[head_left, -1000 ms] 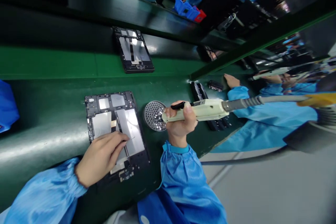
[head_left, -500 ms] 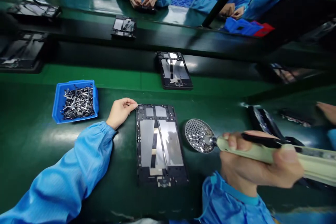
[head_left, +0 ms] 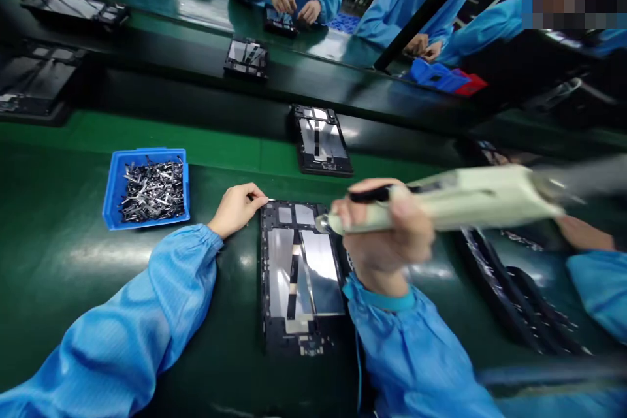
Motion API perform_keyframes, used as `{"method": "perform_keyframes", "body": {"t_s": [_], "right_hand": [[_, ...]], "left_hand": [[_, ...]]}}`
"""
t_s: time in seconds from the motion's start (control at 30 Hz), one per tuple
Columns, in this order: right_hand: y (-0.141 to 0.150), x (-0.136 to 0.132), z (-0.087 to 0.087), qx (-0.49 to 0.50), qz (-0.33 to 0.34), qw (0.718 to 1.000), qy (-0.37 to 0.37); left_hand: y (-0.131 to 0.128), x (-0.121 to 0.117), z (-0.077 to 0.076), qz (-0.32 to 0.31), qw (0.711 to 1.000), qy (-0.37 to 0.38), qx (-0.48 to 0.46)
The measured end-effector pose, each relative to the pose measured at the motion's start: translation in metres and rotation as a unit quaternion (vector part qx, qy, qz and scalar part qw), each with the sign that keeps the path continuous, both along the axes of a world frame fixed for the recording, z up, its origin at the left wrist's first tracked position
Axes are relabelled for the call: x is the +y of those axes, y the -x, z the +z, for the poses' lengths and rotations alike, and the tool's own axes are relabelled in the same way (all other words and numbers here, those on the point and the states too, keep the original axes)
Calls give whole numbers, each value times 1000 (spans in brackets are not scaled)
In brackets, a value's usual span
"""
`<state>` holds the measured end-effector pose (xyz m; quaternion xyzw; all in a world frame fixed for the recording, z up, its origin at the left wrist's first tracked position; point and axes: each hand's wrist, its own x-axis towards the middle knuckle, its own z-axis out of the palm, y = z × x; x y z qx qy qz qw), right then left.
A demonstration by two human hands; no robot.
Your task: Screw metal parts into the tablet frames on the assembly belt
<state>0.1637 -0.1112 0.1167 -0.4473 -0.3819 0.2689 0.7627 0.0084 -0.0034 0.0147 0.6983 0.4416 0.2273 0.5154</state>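
An opened tablet (head_left: 279, 274) with silver panels and dark ribbon cables lies flat before me. At its top left corner, my left hand (head_left: 238, 210) pinches thumb and forefinger together; a tiny pale sliver shows at the fingertips, too small to name. My right hand (head_left: 386, 235) is wrapped round a pale green electric screwdriver (head_left: 470, 199), slightly blurred. The screwdriver's front end is over the tablet's upper right edge, but I cannot tell whether its bit touches. My right hand and wrist mostly hide the round perforated dish.
Left of the tablet stands a blue bin (head_left: 108, 199) of small metal-and-black parts. Another opened tablet (head_left: 323, 140) lies behind, with more on the dark line (head_left: 196, 98). Dark strip-like parts (head_left: 509, 294) and a co-worker's sleeve (head_left: 597, 290) are at right. Co-workers' hands (head_left: 289, 3) work opposite.
My right hand has carried the screwdriver left and up, from the perforated dish to the tablet's upper right. My left hand stays at the corner. The view has shifted slightly.
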Motion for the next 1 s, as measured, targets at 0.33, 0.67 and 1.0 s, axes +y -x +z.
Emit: {"method": "perform_keyframes", "body": {"t_s": [0.33, 0.67, 1.0], "right_hand": [[41, 78, -40, 40, 34, 998, 36], [45, 79, -47, 44, 34, 997, 54], [56, 82, -34, 92, 26, 991, 91]], "left_hand": [[-2, 2, -2, -14, 999, 36, -6], [-4, 0, -6, -6, 999, 30, -14], [2, 6, 8, -37, 999, -3, 3]]}}
